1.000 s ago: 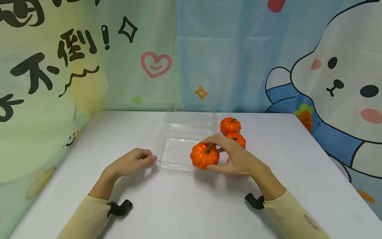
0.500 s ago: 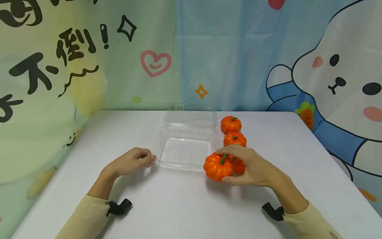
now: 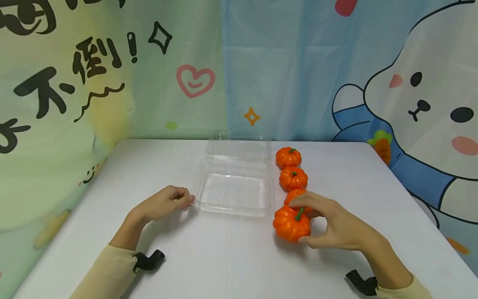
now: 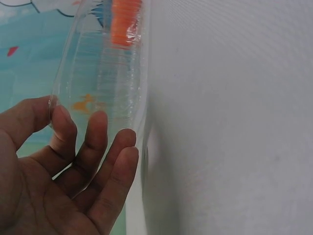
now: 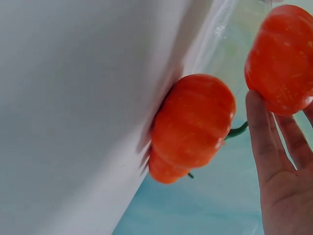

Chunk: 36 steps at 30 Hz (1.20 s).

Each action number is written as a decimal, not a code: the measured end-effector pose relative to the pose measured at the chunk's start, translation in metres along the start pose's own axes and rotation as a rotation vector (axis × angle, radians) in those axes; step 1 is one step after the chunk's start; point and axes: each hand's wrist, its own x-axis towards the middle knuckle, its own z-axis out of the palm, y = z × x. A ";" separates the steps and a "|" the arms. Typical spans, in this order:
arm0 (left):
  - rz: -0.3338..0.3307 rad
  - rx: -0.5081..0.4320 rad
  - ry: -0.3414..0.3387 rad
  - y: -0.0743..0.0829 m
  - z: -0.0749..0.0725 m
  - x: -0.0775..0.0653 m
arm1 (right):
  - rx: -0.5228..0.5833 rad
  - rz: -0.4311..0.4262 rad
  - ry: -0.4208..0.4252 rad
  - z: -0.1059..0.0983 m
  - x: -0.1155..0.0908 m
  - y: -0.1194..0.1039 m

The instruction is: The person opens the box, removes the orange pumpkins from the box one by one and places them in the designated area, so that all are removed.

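Note:
My left hand (image 3: 166, 202) pinches the near left rim of a clear plastic clamshell box (image 3: 233, 189) between thumb and index finger. The left wrist view shows the hand (image 4: 73, 171) at the box's wall (image 4: 98, 63), other fingers loosely bent along it. To the right of the box, my right hand (image 3: 332, 224) grips an orange toy pumpkin (image 3: 289, 226) with a green stem, thumb and fingers on its sides. In the right wrist view the held pumpkin (image 5: 281, 61) is apart from a pumpkin on the table (image 5: 193, 122).
Beyond the held pumpkin, a row runs away from me: a partly hidden pumpkin (image 3: 294, 195), a second pumpkin (image 3: 293, 179) and a far pumpkin (image 3: 288, 158). The box's lid (image 3: 239, 148) lies folded back toward the table's rear edge. A printed cloth (image 3: 261, 74) hangs behind.
My right hand has carried the pumpkin from over the box's right side rightward and nearer to me, to the near end of the row. The left hand has stayed at the box.

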 end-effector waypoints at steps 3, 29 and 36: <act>-0.002 -0.001 -0.003 0.000 0.000 -0.001 | 0.005 0.044 -0.010 0.000 -0.008 0.001; -0.046 0.001 0.007 -0.002 0.002 -0.008 | -0.057 0.200 -0.086 0.003 -0.033 0.009; -0.074 0.009 0.077 -0.001 -0.008 -0.013 | -0.165 0.200 0.040 -0.002 -0.028 0.009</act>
